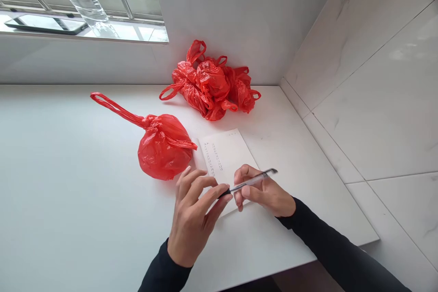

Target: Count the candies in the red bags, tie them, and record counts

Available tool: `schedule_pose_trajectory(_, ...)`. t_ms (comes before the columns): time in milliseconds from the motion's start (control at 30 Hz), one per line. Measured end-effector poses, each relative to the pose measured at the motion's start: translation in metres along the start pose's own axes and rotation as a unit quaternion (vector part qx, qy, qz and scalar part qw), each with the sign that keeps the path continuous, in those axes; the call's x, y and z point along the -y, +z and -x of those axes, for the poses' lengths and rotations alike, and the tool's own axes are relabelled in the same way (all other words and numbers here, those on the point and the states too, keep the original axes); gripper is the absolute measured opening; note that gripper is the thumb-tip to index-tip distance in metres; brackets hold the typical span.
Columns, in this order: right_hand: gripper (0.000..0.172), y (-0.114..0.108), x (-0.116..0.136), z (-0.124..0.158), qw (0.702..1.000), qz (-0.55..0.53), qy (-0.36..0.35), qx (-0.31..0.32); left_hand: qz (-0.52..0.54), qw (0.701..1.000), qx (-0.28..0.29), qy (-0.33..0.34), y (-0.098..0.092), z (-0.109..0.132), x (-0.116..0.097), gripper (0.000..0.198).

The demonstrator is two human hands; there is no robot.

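A slim pen (251, 181) with a clear barrel is held slantwise above a white sheet or booklet (236, 150) printed with small dark marks. Thumb and forefinger of my left hand (195, 210) pinch the pen's black lower-left end, which looks like a cap. My right hand (263, 191) grips the barrel between thumb and fingers, and the dark far end sticks out to the right. Close to my left fingertips sits a round, knotted red plastic bag (166, 148), its long handle stretching to the upper left. What the bag contains is hidden.
Several more knotted red bags (212, 84) are heaped against the back wall. On the windowsill stand a clear water bottle (82, 0) and a flat dark-edged device (46, 24). A marble-tiled wall (376, 100) borders the white table (68, 191) on the right.
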State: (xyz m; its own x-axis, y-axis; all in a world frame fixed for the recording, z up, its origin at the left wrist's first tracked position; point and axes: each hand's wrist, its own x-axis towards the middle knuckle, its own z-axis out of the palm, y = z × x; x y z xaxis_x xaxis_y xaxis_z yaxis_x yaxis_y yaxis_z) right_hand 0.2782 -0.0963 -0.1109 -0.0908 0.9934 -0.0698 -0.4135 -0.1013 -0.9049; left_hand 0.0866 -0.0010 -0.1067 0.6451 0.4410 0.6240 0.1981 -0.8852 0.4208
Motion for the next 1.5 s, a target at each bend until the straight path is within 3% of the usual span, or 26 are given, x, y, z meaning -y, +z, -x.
schedule_pose_trajectory(67,0.024,0.002,0.003,-0.005,0.996,0.068,-0.006,-0.054,-0.005,1.000,0.003,0.007,0.000,-0.001,-0.002,0.035)
schedule_pose_trajectory(200,0.037,-0.008,0.016,-0.016,0.985,0.101,-0.042,-0.136,0.010,0.997,-0.064,-0.052,0.003,0.001,-0.018,0.045)
schedule_pose_trajectory(267,0.040,-0.016,0.020,-0.024,0.978,0.127,-0.039,-0.158,0.053,0.999,-0.003,-0.009,0.012,0.004,-0.031,0.041)
schedule_pose_trajectory(367,0.023,-0.023,0.016,-0.036,0.964,0.189,-0.008,-0.185,0.092,0.983,0.112,0.111,0.036,0.012,-0.047,0.033)
schedule_pose_trajectory(533,0.005,-0.016,-0.002,-0.045,0.937,0.273,-0.019,-0.217,0.082,0.974,0.113,0.180,0.072,0.018,-0.053,0.020)
schedule_pose_trajectory(667,0.008,-0.009,-0.007,-0.044,0.919,0.320,-0.041,-0.229,0.018,0.993,0.069,0.098,0.079,0.017,-0.053,0.016)
schedule_pose_trajectory(767,0.015,-0.004,-0.007,-0.044,0.904,0.359,-0.073,-0.219,0.010,0.995,0.087,0.053,0.080,0.018,-0.053,0.018)
schedule_pose_trajectory(933,0.014,0.000,-0.010,-0.045,0.867,0.422,-0.106,-0.243,0.003,0.994,0.091,0.057,0.082,0.026,-0.051,0.019)
schedule_pose_trajectory(1100,0.017,-0.002,-0.012,-0.045,0.862,0.436,-0.075,-0.247,-0.011,0.992,0.109,0.058,0.082,0.028,-0.050,0.021)
schedule_pose_trajectory(1400,0.020,-0.004,-0.011,-0.046,0.858,0.445,-0.087,-0.243,0.014,0.989,0.141,0.053,0.081,0.026,-0.050,0.036)
schedule_pose_trajectory(1500,0.020,-0.004,-0.010,-0.046,0.854,0.450,-0.094,-0.245,0.004,0.995,0.094,0.029,0.088,0.029,-0.054,0.049)
